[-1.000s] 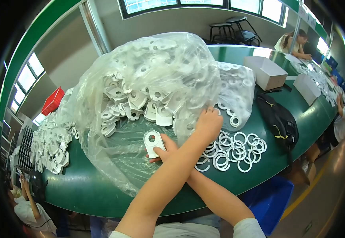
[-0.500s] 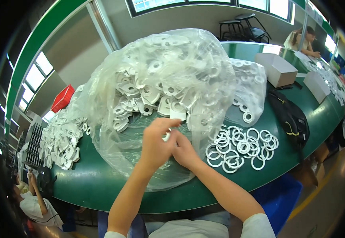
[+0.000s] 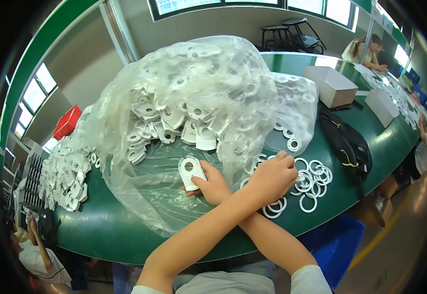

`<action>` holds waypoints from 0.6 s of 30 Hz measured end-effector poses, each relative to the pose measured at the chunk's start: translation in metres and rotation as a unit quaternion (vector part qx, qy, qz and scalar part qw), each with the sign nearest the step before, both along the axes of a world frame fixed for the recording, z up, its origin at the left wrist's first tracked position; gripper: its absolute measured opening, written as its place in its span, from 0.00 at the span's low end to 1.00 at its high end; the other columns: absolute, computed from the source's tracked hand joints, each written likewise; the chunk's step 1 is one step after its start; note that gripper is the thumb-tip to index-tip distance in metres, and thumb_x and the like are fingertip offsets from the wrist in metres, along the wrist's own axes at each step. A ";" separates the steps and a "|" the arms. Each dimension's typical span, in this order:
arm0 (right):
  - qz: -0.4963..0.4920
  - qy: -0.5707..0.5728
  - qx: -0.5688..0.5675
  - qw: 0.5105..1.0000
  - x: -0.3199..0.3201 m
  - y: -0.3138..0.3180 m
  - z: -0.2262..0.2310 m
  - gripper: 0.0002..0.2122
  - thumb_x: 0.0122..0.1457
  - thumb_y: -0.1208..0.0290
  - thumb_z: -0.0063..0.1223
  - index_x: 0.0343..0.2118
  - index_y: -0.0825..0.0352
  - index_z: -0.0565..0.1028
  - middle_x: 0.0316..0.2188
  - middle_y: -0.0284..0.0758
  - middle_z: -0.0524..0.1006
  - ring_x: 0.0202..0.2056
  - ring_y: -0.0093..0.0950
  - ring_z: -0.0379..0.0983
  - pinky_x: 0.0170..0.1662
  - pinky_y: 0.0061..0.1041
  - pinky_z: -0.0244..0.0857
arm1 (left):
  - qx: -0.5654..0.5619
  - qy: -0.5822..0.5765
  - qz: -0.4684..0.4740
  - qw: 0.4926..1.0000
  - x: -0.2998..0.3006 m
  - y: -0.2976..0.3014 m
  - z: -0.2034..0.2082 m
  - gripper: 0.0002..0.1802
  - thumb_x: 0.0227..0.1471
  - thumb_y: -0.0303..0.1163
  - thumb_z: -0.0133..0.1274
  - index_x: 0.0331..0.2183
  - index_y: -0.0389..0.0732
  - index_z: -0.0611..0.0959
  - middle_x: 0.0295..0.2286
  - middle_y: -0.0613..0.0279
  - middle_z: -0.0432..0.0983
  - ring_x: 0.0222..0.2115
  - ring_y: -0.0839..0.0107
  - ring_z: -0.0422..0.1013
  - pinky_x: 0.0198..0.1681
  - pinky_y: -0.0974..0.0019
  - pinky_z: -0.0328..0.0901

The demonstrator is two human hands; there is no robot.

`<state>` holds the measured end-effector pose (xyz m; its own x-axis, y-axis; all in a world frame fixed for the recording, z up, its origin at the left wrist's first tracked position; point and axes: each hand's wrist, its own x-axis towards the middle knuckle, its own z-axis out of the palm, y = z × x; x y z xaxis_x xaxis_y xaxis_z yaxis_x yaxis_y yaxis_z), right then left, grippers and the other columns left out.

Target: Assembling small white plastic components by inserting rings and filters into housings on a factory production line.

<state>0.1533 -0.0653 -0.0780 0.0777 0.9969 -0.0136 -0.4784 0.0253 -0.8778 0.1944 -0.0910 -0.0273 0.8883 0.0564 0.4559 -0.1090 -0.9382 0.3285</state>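
Note:
My forearms cross, the left one lying over the right. My right hand [image 3: 214, 187] is closed round the edge of a white plastic plate [image 3: 191, 172] with a rounded end and a round hole, thumb on its face. My left hand [image 3: 273, 177] reaches across to the loose white rings [image 3: 314, 182] on the right. Its fingers are curled down and closed among them; what they grip, if anything, is hidden. Beyond my right hand a large clear plastic bag [image 3: 125, 193] lies open, filled with similar white plates [image 3: 205, 134].
More white parts [image 3: 66, 179] are heaped at the left, near a red crate [image 3: 67, 121]. A smaller bag of rings [image 3: 297, 103], a white box [image 3: 330, 85] and a black bag [image 3: 347, 144] stand right on the green table [image 3: 105, 235]. Other people sit farther along.
My hands were together before the bag. The left has moved right, over to the rings, crossing the right arm. The right has turned, showing the white plate. The whole view shifted slightly.

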 end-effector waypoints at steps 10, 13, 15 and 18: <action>-0.015 0.041 -0.001 0.999 -0.003 0.000 0.002 0.23 0.53 0.84 0.42 0.54 0.69 0.61 0.43 0.37 0.71 0.40 0.29 0.73 0.34 0.26 0.76 | 0.204 0.010 0.279 0.938 -0.193 0.080 -0.007 0.21 0.34 0.23 0.54 0.38 0.38 0.80 0.42 0.62 0.74 0.40 0.59 0.68 0.39 0.60 0.66; -0.011 0.021 -0.016 1.000 -0.004 -0.006 0.006 0.23 0.52 0.85 0.42 0.54 0.69 0.61 0.42 0.37 0.72 0.39 0.29 0.74 0.34 0.27 0.76 | 0.162 0.067 0.313 0.933 -0.191 0.064 -0.012 0.27 0.37 0.21 0.52 0.46 0.35 0.75 0.50 0.60 0.68 0.47 0.57 0.65 0.46 0.58 0.63; -0.010 0.022 0.004 1.000 -0.002 -0.006 0.001 0.22 0.53 0.85 0.40 0.53 0.69 0.61 0.44 0.38 0.71 0.39 0.29 0.74 0.34 0.27 0.76 | 0.157 0.088 0.331 0.926 -0.182 0.058 -0.012 0.34 0.36 0.20 0.51 0.52 0.35 0.69 0.55 0.59 0.61 0.51 0.56 0.61 0.51 0.57 0.59; -0.055 0.053 0.037 0.996 -0.002 -0.007 0.000 0.17 0.57 0.80 0.43 0.51 0.69 0.64 0.40 0.37 0.73 0.38 0.28 0.74 0.33 0.26 0.76 | 0.151 0.059 0.334 0.928 -0.180 0.056 -0.019 0.35 0.36 0.19 0.51 0.52 0.34 0.69 0.55 0.58 0.59 0.53 0.55 0.59 0.52 0.57 0.58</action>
